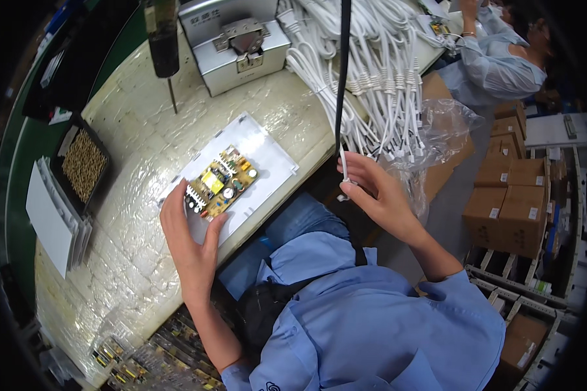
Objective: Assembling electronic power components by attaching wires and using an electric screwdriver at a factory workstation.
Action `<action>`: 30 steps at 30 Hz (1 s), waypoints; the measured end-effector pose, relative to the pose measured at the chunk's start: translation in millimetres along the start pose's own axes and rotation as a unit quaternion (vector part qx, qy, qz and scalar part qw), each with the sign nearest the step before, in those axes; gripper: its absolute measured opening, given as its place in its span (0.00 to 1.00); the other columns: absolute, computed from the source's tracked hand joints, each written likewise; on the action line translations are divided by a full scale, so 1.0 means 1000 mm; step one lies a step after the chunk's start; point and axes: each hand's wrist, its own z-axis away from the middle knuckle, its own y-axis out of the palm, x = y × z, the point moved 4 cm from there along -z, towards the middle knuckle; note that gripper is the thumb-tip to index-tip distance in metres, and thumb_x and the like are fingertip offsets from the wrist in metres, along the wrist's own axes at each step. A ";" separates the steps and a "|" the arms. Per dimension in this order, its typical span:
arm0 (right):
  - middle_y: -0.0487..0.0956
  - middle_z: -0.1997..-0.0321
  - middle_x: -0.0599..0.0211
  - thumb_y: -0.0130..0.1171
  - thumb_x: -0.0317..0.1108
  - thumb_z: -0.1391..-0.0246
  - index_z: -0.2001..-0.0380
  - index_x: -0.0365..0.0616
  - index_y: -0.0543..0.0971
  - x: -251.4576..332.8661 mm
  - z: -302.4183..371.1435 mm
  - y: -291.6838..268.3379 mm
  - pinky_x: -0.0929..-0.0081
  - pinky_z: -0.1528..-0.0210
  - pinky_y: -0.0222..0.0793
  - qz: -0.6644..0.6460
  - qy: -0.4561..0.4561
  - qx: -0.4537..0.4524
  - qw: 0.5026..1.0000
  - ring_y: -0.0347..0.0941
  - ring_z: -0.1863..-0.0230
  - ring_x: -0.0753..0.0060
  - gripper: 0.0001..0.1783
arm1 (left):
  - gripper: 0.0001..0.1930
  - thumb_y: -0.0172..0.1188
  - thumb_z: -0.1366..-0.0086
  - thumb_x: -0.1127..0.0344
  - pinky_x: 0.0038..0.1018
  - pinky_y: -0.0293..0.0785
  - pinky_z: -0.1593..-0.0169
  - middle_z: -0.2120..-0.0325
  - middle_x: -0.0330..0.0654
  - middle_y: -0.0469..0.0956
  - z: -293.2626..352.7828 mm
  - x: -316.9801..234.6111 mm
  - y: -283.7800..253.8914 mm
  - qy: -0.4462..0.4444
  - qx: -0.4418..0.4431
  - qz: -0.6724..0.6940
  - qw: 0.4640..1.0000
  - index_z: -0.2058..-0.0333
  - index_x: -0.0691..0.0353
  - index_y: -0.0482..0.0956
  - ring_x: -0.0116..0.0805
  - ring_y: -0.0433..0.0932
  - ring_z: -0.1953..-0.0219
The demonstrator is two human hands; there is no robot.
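Note:
A white plate [267, 151] lies on the plastic-covered bench, and a populated circuit board [239, 185] with yellow, green and black parts rests on it. My left hand [192, 241] is at the board's near-left end, with thumb and fingers curved around it, steadying it on the plate. Off the bench's right edge, my right hand [381, 199] pinches the end of a white cable [344, 166]. A small white connector shows at the fingertips. Many more white cables [378, 65] lie bundled at the far right of the bench.
An electric screwdriver [162, 49] hangs over the bench beside a silver metal box [241, 58]. A dark tray of screws [83, 166] and stacked white plates [52, 218] stand left. A black cord [343, 78] hangs down. Cartons [505, 208] and a co-worker [496, 65] are at right.

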 end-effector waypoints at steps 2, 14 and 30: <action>0.74 0.42 0.60 0.56 0.25 0.38 0.37 0.38 0.64 -0.009 0.001 0.014 0.72 0.37 0.65 0.012 -0.003 0.004 1.000 0.69 0.38 0.69 0.26 | 0.37 0.73 0.48 0.67 0.40 0.60 0.36 0.44 0.52 0.70 0.003 0.012 -0.002 -0.009 -0.003 -0.001 1.000 0.39 0.65 0.67 0.51 0.67 0.41; 0.72 0.65 0.66 0.53 0.23 0.38 0.49 0.38 0.66 -0.007 0.044 0.096 0.64 0.55 0.76 -0.212 -0.065 -0.063 0.973 0.74 0.65 0.73 0.16 | 0.36 0.73 0.49 0.65 0.39 0.64 0.38 0.45 0.48 0.72 0.055 0.052 -0.056 0.061 -0.079 0.039 0.994 0.41 0.62 0.70 0.51 0.68 0.40; 0.72 0.41 0.44 0.48 0.55 0.34 0.43 0.27 0.68 0.049 0.032 0.199 0.60 0.41 0.70 -0.114 -0.177 0.171 0.963 0.71 0.41 0.55 0.36 | 0.08 0.62 0.38 0.75 0.36 0.66 0.40 0.66 0.37 0.85 0.102 0.041 -0.084 0.012 0.076 0.387 0.919 0.61 0.62 0.85 0.41 0.71 0.41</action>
